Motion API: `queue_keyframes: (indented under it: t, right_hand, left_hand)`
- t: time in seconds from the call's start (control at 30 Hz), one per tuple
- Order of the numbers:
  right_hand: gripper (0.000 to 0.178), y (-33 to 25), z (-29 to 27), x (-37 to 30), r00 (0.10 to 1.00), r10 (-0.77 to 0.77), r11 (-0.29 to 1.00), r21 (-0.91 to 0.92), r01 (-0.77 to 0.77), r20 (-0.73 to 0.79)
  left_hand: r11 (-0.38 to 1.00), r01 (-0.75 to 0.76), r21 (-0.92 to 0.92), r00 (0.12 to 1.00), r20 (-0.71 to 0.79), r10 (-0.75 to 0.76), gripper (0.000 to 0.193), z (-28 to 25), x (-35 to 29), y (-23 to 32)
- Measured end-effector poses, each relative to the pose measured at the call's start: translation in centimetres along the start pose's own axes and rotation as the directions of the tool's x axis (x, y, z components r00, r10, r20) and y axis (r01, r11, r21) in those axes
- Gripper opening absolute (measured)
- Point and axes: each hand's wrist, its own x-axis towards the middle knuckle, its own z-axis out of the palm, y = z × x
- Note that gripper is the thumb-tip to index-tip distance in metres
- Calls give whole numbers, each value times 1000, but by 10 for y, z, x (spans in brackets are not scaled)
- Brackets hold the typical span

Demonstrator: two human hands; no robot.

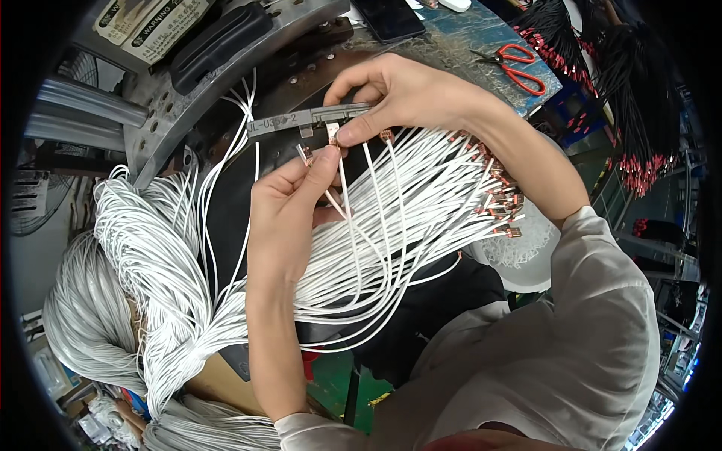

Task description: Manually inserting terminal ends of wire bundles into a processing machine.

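White cables with small metal plug ends lie in a thick bundle (421, 180) across my lap. My left hand (282, 203) is closed, thumb and finger pinching a white cable (345, 188) just below its plug. Another plug (304, 154) sticks up beside its fingertips. Above, my right hand (402, 94) is closed on a long grey metal bar (272, 123), fingers behind and thumb in front. That thumb presses at a white-and-metal plug (333, 132) standing against the bar's lower edge. A few cables hang down below the bar.
Red-handled scissors (520, 69) and a black phone (389, 19) lie on the blue worn worktop (459, 45). A white tub (526, 255) of small clear pieces stands at the right. Coiled cables (90, 301) are piled left, beside a machine frame (188, 105). Black cables (624, 90) hang far right.
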Motion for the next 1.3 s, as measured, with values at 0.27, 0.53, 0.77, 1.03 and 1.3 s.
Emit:
queue_keyframes:
  t: [0.27,0.53,0.77,1.03,1.3]
  right_hand:
    - [34,3,-2,2,999,-34,999,-24,34,1]
    - [37,-1,-32,20,994,-66,916,-391,93,83]
    - [43,16,-37,52,870,-483,522,-765,377,99]
    - [29,-20,-50,150,859,-449,791,-557,253,-247]
    - [31,-6,-53,196,677,-728,438,-830,344,-104]
  left_hand:
    - [998,59,-18,997,45,-58,35,1,3,1]
    - [851,15,525,999,-50,13,39,-8,1,11]
    - [296,-361,884,730,70,680,29,-11,1,15]
    - [-238,34,971,650,159,743,30,-32,96,32]
    - [31,-121,992,711,65,700,27,-38,108,43]
